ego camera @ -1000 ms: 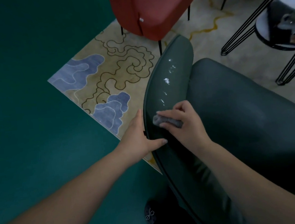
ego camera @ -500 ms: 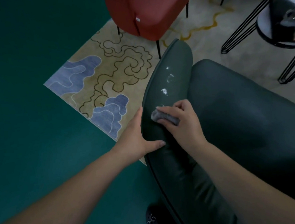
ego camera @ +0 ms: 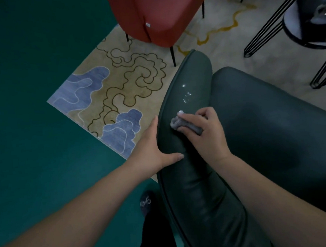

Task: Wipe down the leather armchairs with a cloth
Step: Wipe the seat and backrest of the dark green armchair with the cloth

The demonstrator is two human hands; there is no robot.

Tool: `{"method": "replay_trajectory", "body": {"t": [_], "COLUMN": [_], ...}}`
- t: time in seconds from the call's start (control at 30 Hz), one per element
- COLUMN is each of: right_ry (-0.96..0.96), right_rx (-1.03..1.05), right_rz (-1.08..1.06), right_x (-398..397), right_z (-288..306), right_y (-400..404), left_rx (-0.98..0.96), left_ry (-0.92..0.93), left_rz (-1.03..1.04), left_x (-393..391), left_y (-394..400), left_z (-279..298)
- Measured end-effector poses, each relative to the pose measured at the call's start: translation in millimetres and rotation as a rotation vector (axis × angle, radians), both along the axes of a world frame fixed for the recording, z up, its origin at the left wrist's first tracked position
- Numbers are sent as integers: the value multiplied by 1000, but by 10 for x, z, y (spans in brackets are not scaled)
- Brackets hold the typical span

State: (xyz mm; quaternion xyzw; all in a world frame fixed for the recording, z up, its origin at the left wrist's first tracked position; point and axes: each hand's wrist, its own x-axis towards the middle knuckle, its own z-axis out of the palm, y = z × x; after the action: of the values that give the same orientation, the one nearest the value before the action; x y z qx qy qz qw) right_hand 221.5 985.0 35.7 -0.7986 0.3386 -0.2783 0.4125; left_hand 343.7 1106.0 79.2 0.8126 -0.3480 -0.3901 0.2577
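The head view looks down on a dark green armchair (ego camera: 261, 134). The right hand (ego camera: 204, 133) lies on top of its armrest (ego camera: 194, 179), with the fingers curled around a small grey cloth (ego camera: 184, 124) and pressing it on the leather. Just beyond the cloth, a row of white drops (ego camera: 185, 95) sits on the armrest; the nearest one touches the front end of the cloth. The left hand (ego camera: 153, 153) is just beside the right hand, on the outer side of the armrest. Its fingers are straight and flat against the side, and the thumb lies across the top, so it steadies the armrest and holds nothing. Far beyond both hands stands a red chair (ego camera: 160, 11) on a patterned rug (ego camera: 116, 92). To the left of the left hand is a green floor (ego camera: 29, 115). Far to the right of the right hand is a round table (ego camera: 307, 22) with thin black legs. Below the left wrist one dark shoe (ego camera: 146, 202) shows on the floor.
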Motion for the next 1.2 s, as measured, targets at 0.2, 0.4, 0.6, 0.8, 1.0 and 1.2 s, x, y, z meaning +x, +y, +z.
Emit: {"method": "replay_trajectory", "body": {"t": [0.2,0.4,0.6,0.8,1.0,1.2], "right_ry": [58,3,-11,78,110,87], "right_rx": [-21,-56,208,-51,66,155], "right_rz": [-67,-86,-416,-276,-446,-404], "right_x": [171,171,579,392,738,711], "right_z": [-27,-59,4,17,-19,-11], "right_y": [-97,-6,-420,-108,-585,-723], "left_rx": [4,-5,61,78,76,78], "left_ry": [29,117,166,116,50,64], "left_rz": [-62,-195,-301,-427,-486,-477], "left_x": [238,534,688,831,934,953], "left_y": [-308,-528,-591,-725,-1005,-1008], "left_z": [-58,-68,-107,-132,-132,-156]}}
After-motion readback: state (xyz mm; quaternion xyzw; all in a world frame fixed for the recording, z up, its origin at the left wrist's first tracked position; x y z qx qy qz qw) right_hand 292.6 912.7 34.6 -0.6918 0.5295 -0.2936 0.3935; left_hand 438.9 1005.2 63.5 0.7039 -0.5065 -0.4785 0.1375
